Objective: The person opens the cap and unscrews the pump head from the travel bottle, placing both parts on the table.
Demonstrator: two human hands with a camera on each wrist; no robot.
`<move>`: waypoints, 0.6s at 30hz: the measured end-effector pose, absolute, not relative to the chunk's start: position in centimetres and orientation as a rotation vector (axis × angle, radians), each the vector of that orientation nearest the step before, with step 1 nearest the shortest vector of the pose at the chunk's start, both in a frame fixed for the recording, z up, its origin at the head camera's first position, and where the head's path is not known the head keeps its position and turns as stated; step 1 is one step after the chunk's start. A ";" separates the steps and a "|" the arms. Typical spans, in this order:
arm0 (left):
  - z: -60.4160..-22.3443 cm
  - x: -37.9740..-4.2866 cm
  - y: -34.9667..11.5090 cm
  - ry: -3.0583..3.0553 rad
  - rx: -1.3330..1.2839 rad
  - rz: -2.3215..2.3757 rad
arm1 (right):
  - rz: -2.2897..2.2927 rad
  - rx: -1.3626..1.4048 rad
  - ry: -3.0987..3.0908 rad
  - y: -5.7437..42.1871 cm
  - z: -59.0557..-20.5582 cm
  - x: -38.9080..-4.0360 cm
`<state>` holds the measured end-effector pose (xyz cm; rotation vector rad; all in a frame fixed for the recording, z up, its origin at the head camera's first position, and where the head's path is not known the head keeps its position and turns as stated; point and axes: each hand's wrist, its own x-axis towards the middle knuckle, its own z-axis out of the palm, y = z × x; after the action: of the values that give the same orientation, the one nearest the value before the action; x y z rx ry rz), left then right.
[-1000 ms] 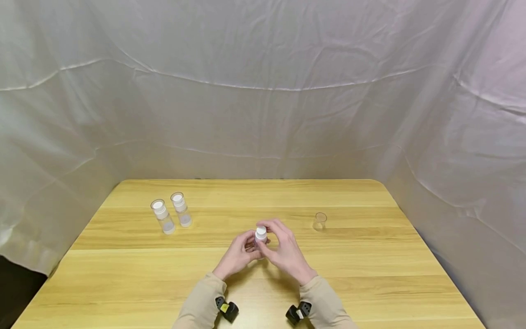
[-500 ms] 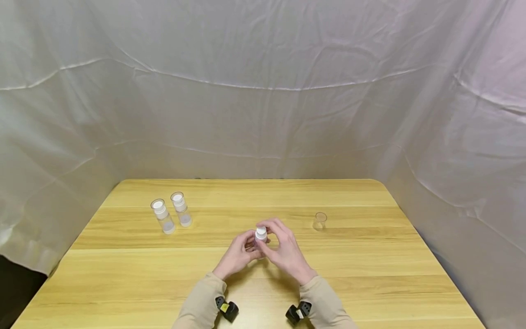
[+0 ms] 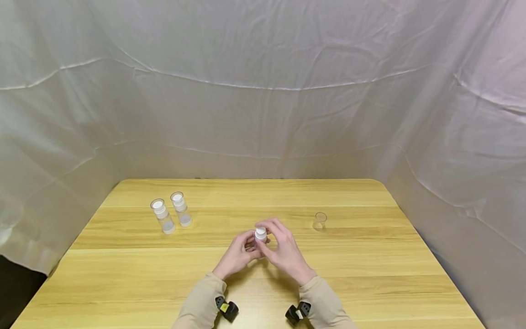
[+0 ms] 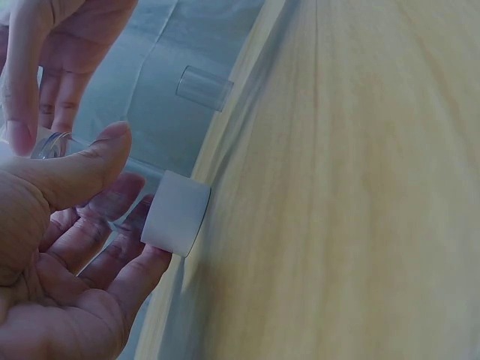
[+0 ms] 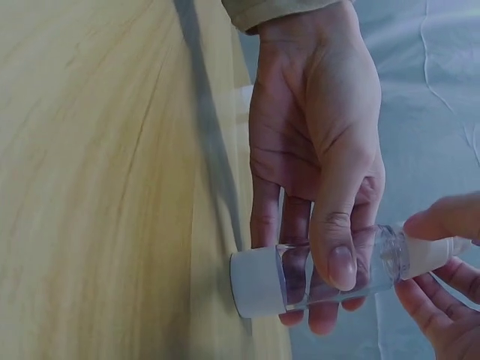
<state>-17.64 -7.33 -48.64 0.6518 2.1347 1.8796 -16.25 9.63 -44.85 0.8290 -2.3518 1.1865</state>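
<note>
A small pump bottle (image 3: pixel 260 234) with a clear body and white top stands upright between both hands near the table's middle. My left hand (image 3: pixel 237 257) grips its clear body, thumb on one side and fingers behind, as the right wrist view shows. The bottle's white base (image 5: pixel 257 283) is down at the tabletop. My right hand (image 3: pixel 286 251) pinches the white collar (image 5: pixel 426 255) at the top between thumb and fingers. A clear cap (image 3: pixel 320 221) stands apart on the table, to the right of the hands.
Two similar bottles, a nearer one (image 3: pixel 163 216) and a farther one (image 3: pixel 181 209), stand at the left with clear caps over their white tops. The wooden table (image 3: pixel 370 274) is bounded by grey curtain (image 3: pixel 263 114) at the back and sides.
Both hands stay in place around the bottle; the right fingertips at its white top shift very slightly to the left. The other bottles and the clear cap have not moved.
</note>
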 end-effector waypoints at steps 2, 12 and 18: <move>-48.6 -17.6 -7.3 2.130 0.654 1.882 | 1.205 0.831 -2.370 9.7 -44.9 -16.3; -48.5 -17.6 -7.3 2.139 0.637 1.873 | 1.183 0.793 -2.374 9.5 -45.0 -16.2; -48.5 -17.6 -7.3 2.143 0.649 1.871 | 1.200 0.836 -2.365 9.7 -45.0 -16.3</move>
<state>-17.65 -7.31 -48.54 0.6488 2.1426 1.8712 -16.29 9.65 -45.05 0.8356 -2.3647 1.1999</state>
